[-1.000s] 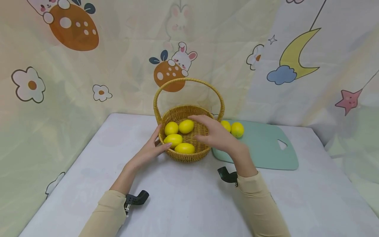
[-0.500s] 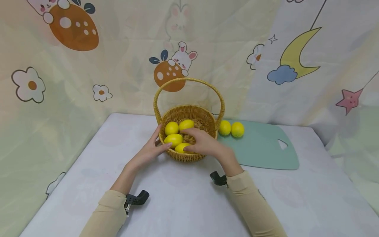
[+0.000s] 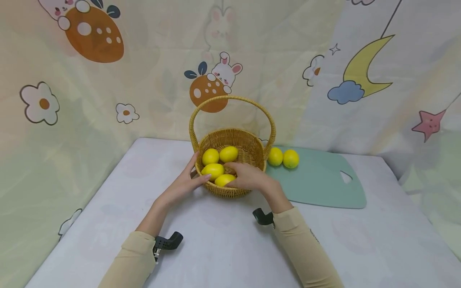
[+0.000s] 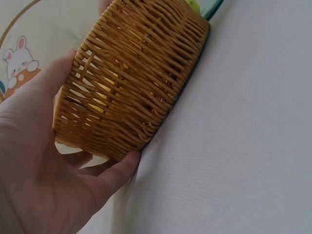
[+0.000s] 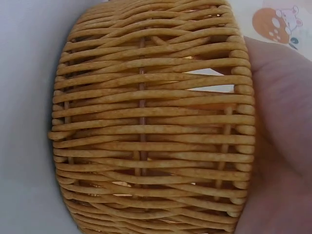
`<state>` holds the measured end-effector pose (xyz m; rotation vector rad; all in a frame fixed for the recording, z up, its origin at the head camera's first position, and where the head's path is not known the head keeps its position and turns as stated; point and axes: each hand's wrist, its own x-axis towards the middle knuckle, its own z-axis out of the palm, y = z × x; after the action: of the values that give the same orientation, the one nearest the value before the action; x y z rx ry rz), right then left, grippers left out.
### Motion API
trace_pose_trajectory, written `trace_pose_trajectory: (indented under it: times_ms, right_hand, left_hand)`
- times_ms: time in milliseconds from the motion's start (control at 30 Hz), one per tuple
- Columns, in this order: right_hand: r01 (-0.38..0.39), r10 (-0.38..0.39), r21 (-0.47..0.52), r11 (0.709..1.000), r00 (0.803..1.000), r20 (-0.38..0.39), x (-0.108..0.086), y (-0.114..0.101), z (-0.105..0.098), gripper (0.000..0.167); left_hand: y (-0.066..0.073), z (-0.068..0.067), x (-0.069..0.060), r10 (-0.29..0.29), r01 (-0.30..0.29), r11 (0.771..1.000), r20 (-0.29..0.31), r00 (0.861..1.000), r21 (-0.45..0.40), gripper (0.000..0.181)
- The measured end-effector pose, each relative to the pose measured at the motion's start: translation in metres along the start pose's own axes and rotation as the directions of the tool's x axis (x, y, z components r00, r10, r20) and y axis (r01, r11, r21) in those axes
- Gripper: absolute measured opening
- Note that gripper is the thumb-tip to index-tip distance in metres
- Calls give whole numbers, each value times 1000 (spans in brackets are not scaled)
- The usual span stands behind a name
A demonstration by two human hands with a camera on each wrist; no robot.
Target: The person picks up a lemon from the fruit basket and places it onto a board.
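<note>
A woven wicker basket (image 3: 230, 193) with a tall hooped handle stands on the table, several yellow lemons (image 3: 212, 171) inside it. My left hand (image 3: 182, 185) holds the basket's left side, thumb at the rim and fingers against the outer wall; the left wrist view shows this hand (image 4: 53, 146) on the weave. Reaching over the front rim, my right hand (image 3: 248, 176) grips the front lemon (image 3: 224, 180) inside the basket, its fingertips partly hidden. The right wrist view is mostly basket wall (image 5: 151, 122), with part of the hand (image 5: 287, 126) beyond the rim.
To the right of the basket lies a pale green cutting board (image 3: 320, 180) with a triangular hole. Two more lemons (image 3: 290, 159) sit on its back left part. A white cloth covers the table (image 3: 216, 248); a printed curtain (image 3: 155, 80) hangs behind.
My right hand has moved left and down within the basket onto the front lemon. Both lemons on the board now show fully. The left hand stays on the basket, and the view has shifted slightly.
</note>
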<state>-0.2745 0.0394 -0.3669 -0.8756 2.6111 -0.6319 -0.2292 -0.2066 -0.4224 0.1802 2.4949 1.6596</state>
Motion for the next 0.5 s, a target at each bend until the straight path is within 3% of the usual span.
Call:
trace_pose_trajectory:
  times_ms: [500]
  right_hand:
    - [79,-79,-12,997,996,-49,3,8,0,47]
  left_hand:
    - [-2,1,2,5,-5,1000,1,1000,-1,93]
